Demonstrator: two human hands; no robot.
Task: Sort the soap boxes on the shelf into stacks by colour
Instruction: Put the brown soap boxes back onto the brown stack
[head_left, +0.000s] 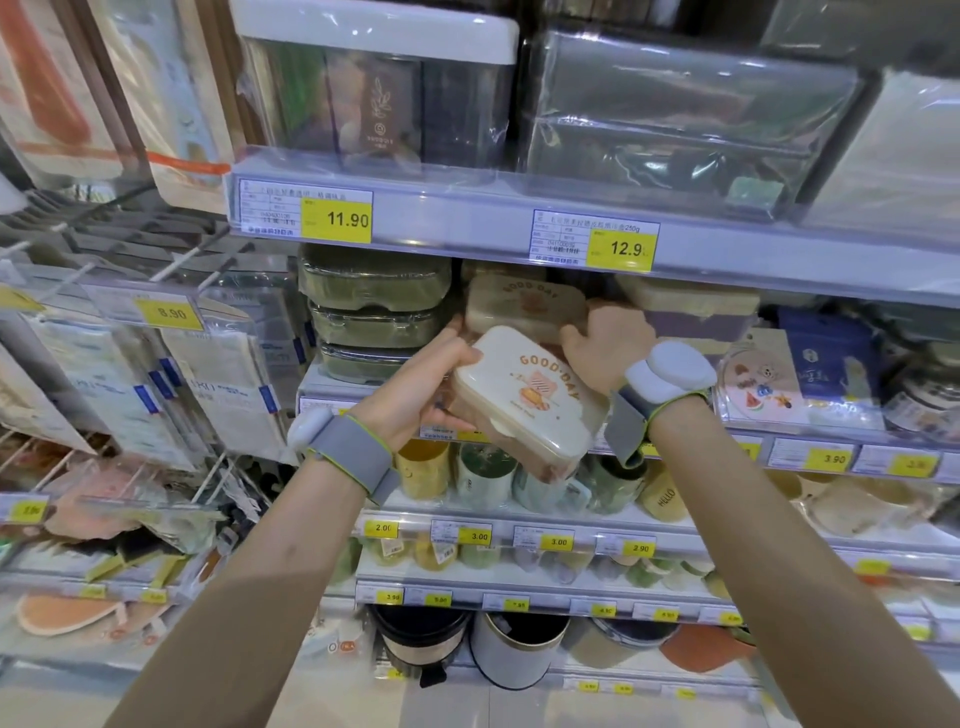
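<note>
The cream soap box (524, 400) is tilting in my gripping left hand (415, 395); my right hand (605, 345) is holding its far edge, so I'm levelling it first.

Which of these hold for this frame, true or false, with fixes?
1. The left hand holds a cream soap box. True.
2. That box's lid reads HELLO. False: it reads GOOD DAY.
3. Three green boxes are stacked at the left of the shelf. True.
4. The right hand hangs idle below the shelf. False: it is up at the held box's far end.
5. Another GOOD DAY box sits on the shelf behind the held one. True.
</note>
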